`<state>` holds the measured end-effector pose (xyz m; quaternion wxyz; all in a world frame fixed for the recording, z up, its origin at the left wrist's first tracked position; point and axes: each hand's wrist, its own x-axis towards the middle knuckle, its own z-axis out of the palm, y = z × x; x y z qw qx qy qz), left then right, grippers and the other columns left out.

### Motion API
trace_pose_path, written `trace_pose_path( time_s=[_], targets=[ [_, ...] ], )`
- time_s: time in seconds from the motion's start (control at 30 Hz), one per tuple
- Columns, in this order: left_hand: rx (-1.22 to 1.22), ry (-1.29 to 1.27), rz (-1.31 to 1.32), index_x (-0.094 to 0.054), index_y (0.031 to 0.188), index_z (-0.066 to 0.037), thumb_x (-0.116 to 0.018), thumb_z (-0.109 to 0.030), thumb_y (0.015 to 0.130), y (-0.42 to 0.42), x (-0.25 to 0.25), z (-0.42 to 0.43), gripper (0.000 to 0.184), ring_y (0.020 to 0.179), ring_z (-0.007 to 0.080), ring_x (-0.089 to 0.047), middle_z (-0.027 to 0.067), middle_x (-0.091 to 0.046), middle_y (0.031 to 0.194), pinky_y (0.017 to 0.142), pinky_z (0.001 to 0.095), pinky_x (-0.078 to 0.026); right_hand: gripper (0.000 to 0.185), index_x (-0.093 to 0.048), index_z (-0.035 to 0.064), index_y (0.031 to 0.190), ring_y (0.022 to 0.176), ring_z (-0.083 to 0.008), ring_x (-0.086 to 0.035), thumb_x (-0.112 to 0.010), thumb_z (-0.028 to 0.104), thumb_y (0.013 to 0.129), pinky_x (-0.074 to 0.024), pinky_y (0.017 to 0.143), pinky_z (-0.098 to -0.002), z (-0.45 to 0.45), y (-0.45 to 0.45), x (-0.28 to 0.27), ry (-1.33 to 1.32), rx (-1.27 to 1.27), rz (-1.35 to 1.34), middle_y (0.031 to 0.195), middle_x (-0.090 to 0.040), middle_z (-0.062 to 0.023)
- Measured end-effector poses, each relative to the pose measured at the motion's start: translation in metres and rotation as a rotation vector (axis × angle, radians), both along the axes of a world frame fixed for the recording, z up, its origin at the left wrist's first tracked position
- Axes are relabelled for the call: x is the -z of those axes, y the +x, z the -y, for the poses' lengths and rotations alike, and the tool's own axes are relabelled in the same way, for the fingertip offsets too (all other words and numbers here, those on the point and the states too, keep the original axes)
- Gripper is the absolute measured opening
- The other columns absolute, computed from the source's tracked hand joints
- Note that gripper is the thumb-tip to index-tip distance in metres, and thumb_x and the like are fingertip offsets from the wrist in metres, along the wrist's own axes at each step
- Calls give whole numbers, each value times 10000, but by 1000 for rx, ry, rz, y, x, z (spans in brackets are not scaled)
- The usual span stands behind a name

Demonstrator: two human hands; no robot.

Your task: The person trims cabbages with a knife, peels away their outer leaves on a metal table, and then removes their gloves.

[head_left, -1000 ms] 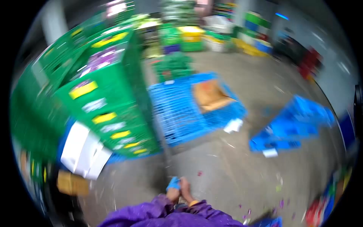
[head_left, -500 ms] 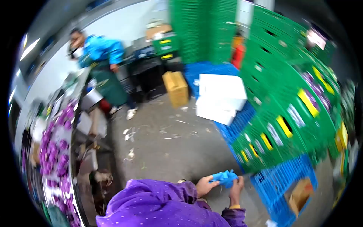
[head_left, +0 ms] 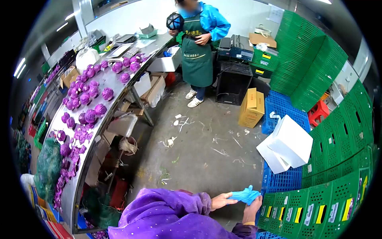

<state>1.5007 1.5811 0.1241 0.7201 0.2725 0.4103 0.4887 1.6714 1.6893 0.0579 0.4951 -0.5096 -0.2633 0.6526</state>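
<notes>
A crumpled blue glove [head_left: 244,194] is stretched between my two hands, out in front of my purple sleeves. My left hand [head_left: 221,201] pinches its left end with thumb and fingers. At the other end, my right hand [head_left: 253,208] is closed on the glove. Some of the right fingers are hidden behind the blue material. Below and right of my hands stand green crates [head_left: 296,213] with yellow and white labels.
A metal table [head_left: 116,85] with many purple cabbages [head_left: 90,116] runs along the left. Beyond it stands a person in a green apron [head_left: 197,63], holding a black cap [head_left: 175,21]. White foam boxes [head_left: 292,139] lie on blue pallets [head_left: 284,180]. A cardboard box [head_left: 251,107] stands on the floor.
My view has swung left, bringing more of the cabbage table into sight. The person in the apron now stands more upright. Both hands still hold the glove, now pulled longer.
</notes>
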Motion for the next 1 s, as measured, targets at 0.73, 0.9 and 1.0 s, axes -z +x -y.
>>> trace_pose_path(
  time_s=[0.73, 0.9, 1.0],
  targets=[
    [741, -10, -659, -659, 1025, -53, -568, -388, 843, 29, 81, 101, 392, 837, 180, -622, 105, -683, 904, 758, 343, -470, 280, -597, 17, 1016, 892, -108, -546, -568, 260, 878, -426, 826, -266, 147, 167, -27, -418, -1153, 200, 960, -609, -35],
    [960, 80, -603, -665, 984, -27, -585, -421, 823, 39, 56, 68, 433, 829, 192, -621, 119, -677, 875, 734, 354, -467, 346, -635, -15, 955, 802, -118, -560, -565, 317, 888, -448, 751, -270, 156, 133, -80, 16, -1217, 664, 847, -637, -39],
    [1033, 144, -619, -674, 931, -20, -594, -419, 817, 46, 63, 51, 423, 774, 161, -603, 90, -667, 792, 687, 343, -460, 358, -617, -20, 1036, 832, -111, -554, -578, 303, 887, -444, 784, -260, 162, 134, -55, -123, -1140, 407, 885, -636, -35]
  ],
)
